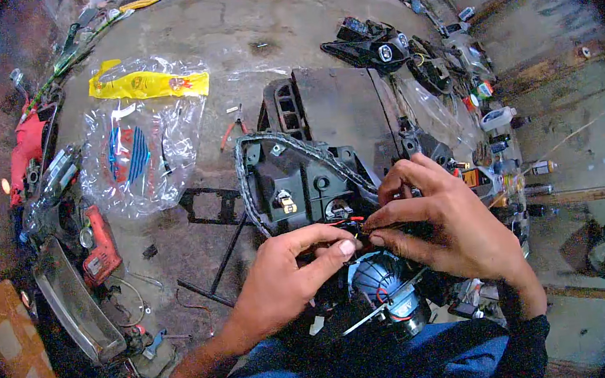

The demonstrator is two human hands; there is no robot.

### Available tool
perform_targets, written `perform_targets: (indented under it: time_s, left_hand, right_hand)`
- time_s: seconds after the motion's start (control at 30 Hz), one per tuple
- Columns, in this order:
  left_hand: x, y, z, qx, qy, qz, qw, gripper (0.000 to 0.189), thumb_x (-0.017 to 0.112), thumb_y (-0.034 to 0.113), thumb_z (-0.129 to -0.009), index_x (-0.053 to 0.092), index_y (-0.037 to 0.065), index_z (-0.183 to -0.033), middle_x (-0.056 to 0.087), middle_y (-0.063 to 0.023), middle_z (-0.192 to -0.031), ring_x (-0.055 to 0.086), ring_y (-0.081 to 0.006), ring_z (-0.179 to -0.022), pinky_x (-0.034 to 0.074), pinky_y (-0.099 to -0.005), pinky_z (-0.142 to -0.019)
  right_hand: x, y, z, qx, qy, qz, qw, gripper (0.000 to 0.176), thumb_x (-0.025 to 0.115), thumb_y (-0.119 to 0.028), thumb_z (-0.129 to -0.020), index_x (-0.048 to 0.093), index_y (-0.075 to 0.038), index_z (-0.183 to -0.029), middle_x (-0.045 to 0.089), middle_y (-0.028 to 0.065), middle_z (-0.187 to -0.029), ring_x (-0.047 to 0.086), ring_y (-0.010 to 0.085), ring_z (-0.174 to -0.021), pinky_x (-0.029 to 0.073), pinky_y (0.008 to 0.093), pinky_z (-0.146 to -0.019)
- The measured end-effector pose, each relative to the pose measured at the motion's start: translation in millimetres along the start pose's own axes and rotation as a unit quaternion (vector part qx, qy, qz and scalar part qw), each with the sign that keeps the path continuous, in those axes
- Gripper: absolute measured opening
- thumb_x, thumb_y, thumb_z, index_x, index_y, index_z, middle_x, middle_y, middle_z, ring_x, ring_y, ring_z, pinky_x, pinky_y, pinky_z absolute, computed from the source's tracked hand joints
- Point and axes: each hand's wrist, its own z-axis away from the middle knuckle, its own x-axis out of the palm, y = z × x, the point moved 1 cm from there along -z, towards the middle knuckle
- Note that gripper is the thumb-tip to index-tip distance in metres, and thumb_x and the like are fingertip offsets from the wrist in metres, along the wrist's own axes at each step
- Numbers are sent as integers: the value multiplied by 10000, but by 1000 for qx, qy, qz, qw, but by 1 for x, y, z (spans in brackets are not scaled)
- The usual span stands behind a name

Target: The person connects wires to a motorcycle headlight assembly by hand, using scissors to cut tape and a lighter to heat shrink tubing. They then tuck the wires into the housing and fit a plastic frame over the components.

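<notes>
Low in the centre, my left hand (pixel 293 268) pinches thin wires between thumb and forefinger. Facing it, my right hand (pixel 444 218) also has thumb and forefinger pinched on the wires, its other fingers curled above. Red and dark wires (pixel 353 220) run between the fingertips; their ends are too small to make out. Just beyond the hands lies a black headlight housing (pixel 302 181) with a grey sealant rim. Beneath the hands, near my lap, sits a round blue-lit lamp unit (pixel 384 280) with a metal edge.
A clear plastic bag (pixel 142 159) with a yellow strip (pixel 149 85) lies at the upper left. A red power tool (pixel 100 246) and a long metal-rimmed part (pixel 76 300) are at the left. Another headlight (pixel 376 48) stands at the upper right, with bottles (pixel 496 119) along the right side.
</notes>
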Motion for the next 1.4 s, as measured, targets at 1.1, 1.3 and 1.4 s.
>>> perform_targets:
  time_s: [1.1,1.3,1.4]
  left_hand:
    - [8,-5,4,-12,26,12,1000,269,686,233,-1019,663,11,-1171,670,-5,-968,565,-46,-854,489,-228,-733]
    - [9,-1,3,-9,22,7,1000,293,669,242,-1031,653,-15,-1172,688,-36,-999,607,-72,-911,526,-264,-795]
    - [9,3,3,-30,12,14,999,302,666,242,-1032,657,-27,-1169,692,-40,-1004,613,-86,-934,520,-278,-833]
  right_hand:
    - [10,5,3,-12,23,-28,999,153,747,-140,-883,738,-42,-1000,602,115,-988,561,311,-964,478,421,-861]
    - [11,6,3,-26,29,-26,999,151,740,-136,-888,731,-45,-1008,601,117,-982,561,310,-953,474,417,-846]
    - [10,5,3,-26,28,-26,999,146,740,-134,-888,727,-47,-1004,600,116,-979,561,310,-948,473,413,-841]
